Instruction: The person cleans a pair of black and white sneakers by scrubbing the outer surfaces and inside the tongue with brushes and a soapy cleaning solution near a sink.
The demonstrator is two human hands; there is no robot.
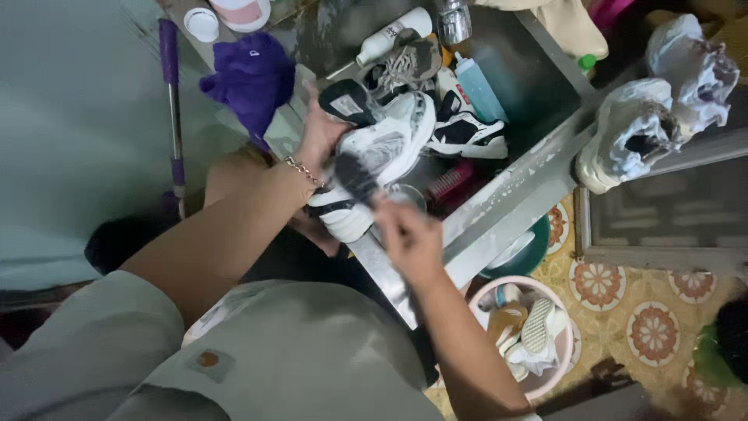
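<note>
Right now, gripping a white-and-black sneaker point(374, 160) with the left hand point(319, 140), fingers wrapped round the heel end, held up over the near-left edge of a metal sink point(545, 86). Shoe's long axis running from near-left to far-right, toe aimed into the basin, sole edge tilted toward the body. Closed round a dark brush point(357, 178) with the right hand point(411, 238), bristle head pressed on the soapy side of the shoe, handle slanting back down to the fingers. Brush just near and right of the holding hand, so both hands close together, the left one farther, the right one nearer. Lying in the sink beyond: a second black-and-white sneaker point(467, 132), a grey shoe with laces point(405, 62), a blue bottle point(479, 90), a white bottle point(389, 35) and a pink brush point(448, 183). Sitting far right on the sink ledge, a pair of white shoes stuffed with plastic bags point(647, 117). Down on the patterned floor at near right, a pink basin point(565, 343) holding insoles and cloths. Lying far left on the bench, a purple cloth point(253, 78), with a purple-handled mop point(171, 101) beside it. Nothing between brush and shoe; only the crowded sink below the toe.
</note>
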